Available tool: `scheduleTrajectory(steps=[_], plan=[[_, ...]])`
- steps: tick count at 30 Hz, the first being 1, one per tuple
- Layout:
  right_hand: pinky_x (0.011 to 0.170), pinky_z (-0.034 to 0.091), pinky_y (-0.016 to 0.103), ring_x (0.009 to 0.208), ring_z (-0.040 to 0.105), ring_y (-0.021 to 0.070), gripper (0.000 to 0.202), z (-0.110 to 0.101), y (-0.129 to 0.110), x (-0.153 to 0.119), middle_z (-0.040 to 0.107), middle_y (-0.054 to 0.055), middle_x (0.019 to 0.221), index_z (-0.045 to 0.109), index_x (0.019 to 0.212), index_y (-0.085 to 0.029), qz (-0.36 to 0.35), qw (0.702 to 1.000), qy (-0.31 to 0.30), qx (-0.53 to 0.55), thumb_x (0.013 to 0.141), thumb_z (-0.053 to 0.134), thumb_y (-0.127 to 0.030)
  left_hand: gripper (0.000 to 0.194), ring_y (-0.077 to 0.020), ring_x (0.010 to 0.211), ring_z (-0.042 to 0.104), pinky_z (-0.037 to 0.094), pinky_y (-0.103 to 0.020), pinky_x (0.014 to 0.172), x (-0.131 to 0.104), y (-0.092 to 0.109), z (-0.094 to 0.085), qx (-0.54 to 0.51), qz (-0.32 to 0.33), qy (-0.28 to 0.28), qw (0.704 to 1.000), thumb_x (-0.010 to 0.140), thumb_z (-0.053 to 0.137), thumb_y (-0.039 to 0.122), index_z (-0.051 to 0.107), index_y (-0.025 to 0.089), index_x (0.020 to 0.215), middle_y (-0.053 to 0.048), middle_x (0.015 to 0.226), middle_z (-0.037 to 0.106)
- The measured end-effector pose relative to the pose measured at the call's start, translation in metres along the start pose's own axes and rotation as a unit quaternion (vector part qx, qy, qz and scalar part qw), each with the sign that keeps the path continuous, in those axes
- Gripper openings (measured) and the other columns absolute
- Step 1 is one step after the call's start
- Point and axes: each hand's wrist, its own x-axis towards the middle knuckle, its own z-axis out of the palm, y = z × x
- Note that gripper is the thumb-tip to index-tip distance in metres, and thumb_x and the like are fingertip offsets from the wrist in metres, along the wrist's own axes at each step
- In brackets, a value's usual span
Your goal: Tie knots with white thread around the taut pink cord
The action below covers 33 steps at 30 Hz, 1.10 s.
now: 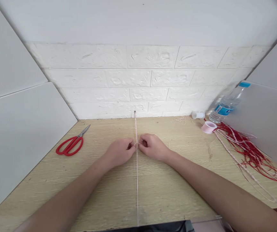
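Head view, clock face centred on the hands. Cord (136, 128) runs 12 to 6 o'clock, top at wall (140, 77), upper part twisted pink and white. Left hand (121, 150), just 9 o'clock of cord: thumb and finger pinched together on fine thread (136, 144). Right hand (154, 147), just 3 o'clock: same pinch, same thread. Scissors (73, 141), red handles, further out at 9. Between 2 and 3: pink spool (209, 127), bottle (228, 105); blue label (223, 110) shows barcode, white lettering unreadable. Red strings (254, 154) at 3.
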Motion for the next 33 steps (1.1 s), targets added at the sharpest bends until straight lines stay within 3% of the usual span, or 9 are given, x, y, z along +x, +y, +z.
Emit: scheduleTrajectory(steps=[33], plan=[[0.054, 0.029, 0.023, 0.058, 0.042, 0.0102, 0.016, 0.0011, 0.0024, 0.0013, 0.049, -0.001, 0.064, 0.04, 0.064, -0.018, -0.006, 0.999, 0.03, -0.014, 0.078, 0.05, -0.015, 0.02, -0.0154, 0.061, 0.05, 0.026, -0.028, 0.055, 0.0045, -0.0069, -0.0006, 0.05, -0.058, 0.036, 0.996, 0.081, 0.044, 0.032, 0.05, 0.02, 0.066, 0.0, 0.065, 0.059]])
